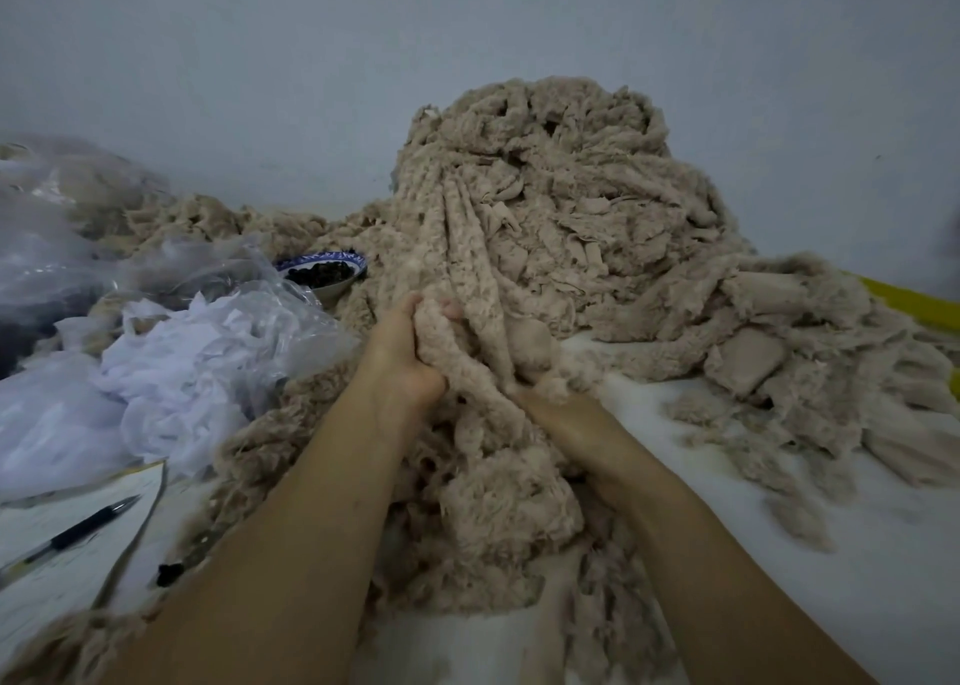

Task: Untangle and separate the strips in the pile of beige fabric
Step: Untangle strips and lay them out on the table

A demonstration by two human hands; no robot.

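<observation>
A tall pile of beige fuzzy fabric strips (561,206) rises against the wall in the middle and spills toward me. My left hand (405,346) grips a bunch of strips (457,331) that run up into the pile. My right hand (561,414) lies lower and to the right, its fingers buried in the same bunch, so its hold is hidden. More tangled strips (498,502) hang between my forearms. Loose strips (810,372) spread out to the right on the white surface.
Clear plastic bags with white fabric (171,372) lie at the left. A blue-and-white bowl with dark contents (324,271) sits behind them. A pen (78,531) rests on paper (57,570) at lower left. A yellow edge (909,302) shows at right.
</observation>
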